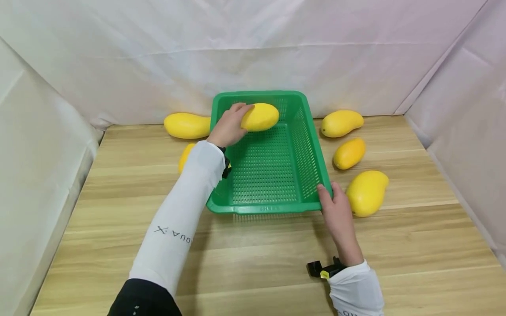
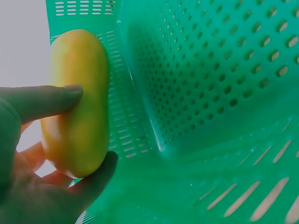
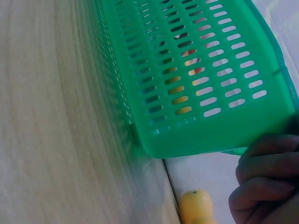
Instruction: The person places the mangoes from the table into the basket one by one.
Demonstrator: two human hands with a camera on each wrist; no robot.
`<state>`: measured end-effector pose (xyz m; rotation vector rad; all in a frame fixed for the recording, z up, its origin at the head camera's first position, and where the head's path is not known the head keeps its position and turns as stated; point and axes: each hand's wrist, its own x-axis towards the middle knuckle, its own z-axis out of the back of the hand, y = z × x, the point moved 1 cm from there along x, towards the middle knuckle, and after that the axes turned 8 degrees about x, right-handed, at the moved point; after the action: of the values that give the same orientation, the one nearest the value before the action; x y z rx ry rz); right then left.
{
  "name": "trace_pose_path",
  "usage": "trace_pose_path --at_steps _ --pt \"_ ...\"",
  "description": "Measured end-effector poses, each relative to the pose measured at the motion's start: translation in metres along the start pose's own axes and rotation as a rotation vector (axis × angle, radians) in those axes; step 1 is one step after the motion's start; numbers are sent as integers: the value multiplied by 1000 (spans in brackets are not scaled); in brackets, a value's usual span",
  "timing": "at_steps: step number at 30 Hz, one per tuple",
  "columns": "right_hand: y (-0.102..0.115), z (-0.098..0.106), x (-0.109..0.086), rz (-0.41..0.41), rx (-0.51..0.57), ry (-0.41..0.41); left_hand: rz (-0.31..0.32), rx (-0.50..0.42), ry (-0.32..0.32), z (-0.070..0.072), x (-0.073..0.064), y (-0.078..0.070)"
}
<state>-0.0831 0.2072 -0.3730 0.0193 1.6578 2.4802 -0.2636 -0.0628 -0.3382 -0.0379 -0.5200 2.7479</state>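
A green plastic basket [image 1: 269, 209] with slotted walls occupies the middle of the table. My left hand [image 1: 230, 127] reaches over its left side and grips a yellow mango [image 1: 262, 116] near the basket's far wall. Thumb and fingers lie on either side of that mango [image 2: 79, 126] in the left wrist view. At the near right corner, my right hand [image 1: 337, 215] holds the basket's rim, thumb on top. The right wrist view shows its curled fingers [image 3: 261, 182] beside the slotted wall [image 3: 205, 135].
Left of the basket lie one mango [image 1: 186, 126] and a second mango [image 1: 185, 157] partly behind my left arm. To the right are a far mango [image 1: 341, 123], a smaller mango [image 1: 349, 153] and a rounder mango [image 1: 367, 193]. White cloth [image 1: 253, 52] encloses the wooden table.
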Motion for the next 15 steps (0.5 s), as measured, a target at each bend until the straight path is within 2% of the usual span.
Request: trace_pose_path --at_steps 11,15 --pt "1 6 -5 -5 21 2 59 70 92 -4 0 -7" --pt "1 7 -7 -13 15 3 55 85 107 -8 -1 -9"
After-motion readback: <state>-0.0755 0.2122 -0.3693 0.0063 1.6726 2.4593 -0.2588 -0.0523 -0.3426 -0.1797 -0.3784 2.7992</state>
